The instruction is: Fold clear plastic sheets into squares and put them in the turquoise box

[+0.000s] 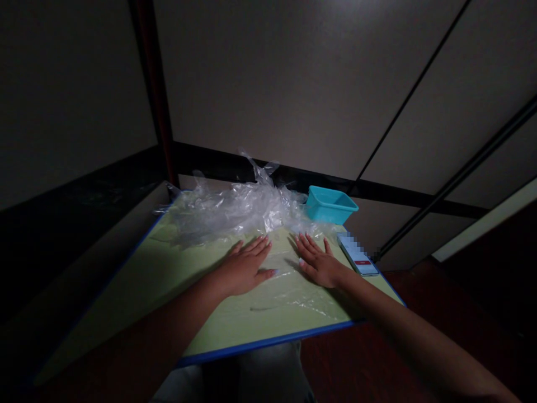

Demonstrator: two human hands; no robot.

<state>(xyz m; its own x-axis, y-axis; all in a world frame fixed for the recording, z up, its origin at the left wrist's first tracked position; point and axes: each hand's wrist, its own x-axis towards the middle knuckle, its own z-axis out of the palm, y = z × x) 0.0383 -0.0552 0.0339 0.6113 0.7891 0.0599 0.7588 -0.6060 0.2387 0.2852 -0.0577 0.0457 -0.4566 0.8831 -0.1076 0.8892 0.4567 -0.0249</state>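
Note:
My left hand [247,267] lies palm down with its fingers stretched out, at the left edge of a thin clear plastic piece [293,302] spread flat on the table. Also flat and spread, my right hand [318,262] rests at the upper right of that piece. Neither hand grips anything. Just beyond my fingertips is a loose heap of crumpled clear plastic [247,207]. Some finger-like tips stick up from it, like those of disposable gloves. The exact outline of the flat piece is hard to make out.
The pale yellow-green table [126,296] has a blue edge. A turquoise plastic basket [331,206] stands at the back right, touching the heap. A phone [356,254] with a lit screen lies along the right edge. Panelled walls [268,84] rise behind and to the left.

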